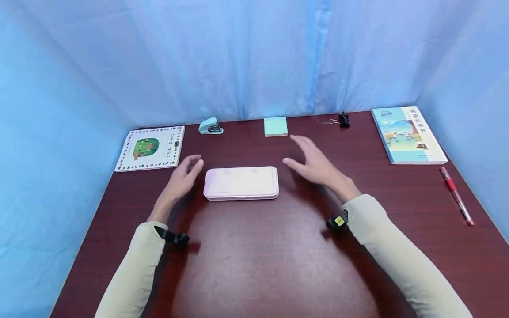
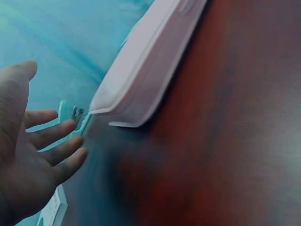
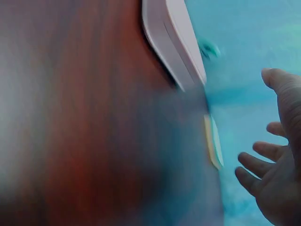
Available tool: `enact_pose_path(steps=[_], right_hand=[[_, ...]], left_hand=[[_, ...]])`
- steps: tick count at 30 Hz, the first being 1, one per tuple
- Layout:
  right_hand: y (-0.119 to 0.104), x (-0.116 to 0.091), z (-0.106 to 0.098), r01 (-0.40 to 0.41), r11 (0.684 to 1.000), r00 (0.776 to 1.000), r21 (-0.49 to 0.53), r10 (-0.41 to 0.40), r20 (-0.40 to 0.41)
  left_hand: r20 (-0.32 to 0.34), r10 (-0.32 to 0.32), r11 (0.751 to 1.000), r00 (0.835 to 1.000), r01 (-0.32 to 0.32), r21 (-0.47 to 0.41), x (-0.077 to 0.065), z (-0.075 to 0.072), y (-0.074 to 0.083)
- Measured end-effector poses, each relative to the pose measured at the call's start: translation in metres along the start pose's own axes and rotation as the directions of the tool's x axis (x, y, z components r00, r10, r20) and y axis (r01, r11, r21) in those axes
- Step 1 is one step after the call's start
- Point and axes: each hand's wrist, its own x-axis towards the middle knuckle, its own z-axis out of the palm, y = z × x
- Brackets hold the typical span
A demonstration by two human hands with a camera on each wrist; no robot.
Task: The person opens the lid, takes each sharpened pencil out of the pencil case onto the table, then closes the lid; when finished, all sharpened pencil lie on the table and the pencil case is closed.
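A pale pink pencil case (image 1: 241,182), closed and lying flat, sits mid-table in the head view. Just left of it hovers my left hand (image 1: 182,179), fingers loosely bent and holding nothing. On the other side my right hand (image 1: 313,161) is held apart from the case, thumb and fingers spread toward it. The left wrist view has the left palm (image 2: 33,174) facing the end of the pencil case (image 2: 136,66). In the right wrist view the right hand (image 3: 277,160) is likewise bare, with the case (image 3: 176,42) beyond its thumb.
Along the back of the dark red table (image 1: 254,256) are a mint stapler (image 1: 210,126), a green sticky-note pad (image 1: 275,126) and a black binder clip (image 1: 343,119). A white picture book (image 1: 151,148) lies left; another book (image 1: 408,135) and a red pen (image 1: 456,195) lie right. Blue curtains (image 1: 238,57) enclose the table.
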Motion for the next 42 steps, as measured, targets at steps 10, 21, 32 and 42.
enact_pose_path(steps=[10,21,32,42], right_hand=[[-0.031,-0.010,0.048,0.094,0.995,0.974,0.036,-0.100,0.204],[-0.037,-0.012,0.063,0.141,0.988,0.967,-0.057,-0.125,0.220],[-0.038,-0.015,0.067,0.175,0.974,0.972,-0.141,-0.149,0.180],[-0.036,-0.018,0.072,0.215,0.961,0.972,-0.173,-0.193,0.131]], left_hand=[[0.087,0.081,0.996,0.993,-0.079,-0.027,-0.021,0.034,-0.004],[0.035,0.206,0.962,0.978,-0.209,0.178,-0.028,0.056,-0.004],[-0.030,0.245,0.930,0.969,-0.226,0.291,-0.028,0.060,-0.010],[-0.061,0.285,0.901,0.956,-0.246,0.357,-0.025,0.058,-0.017]])
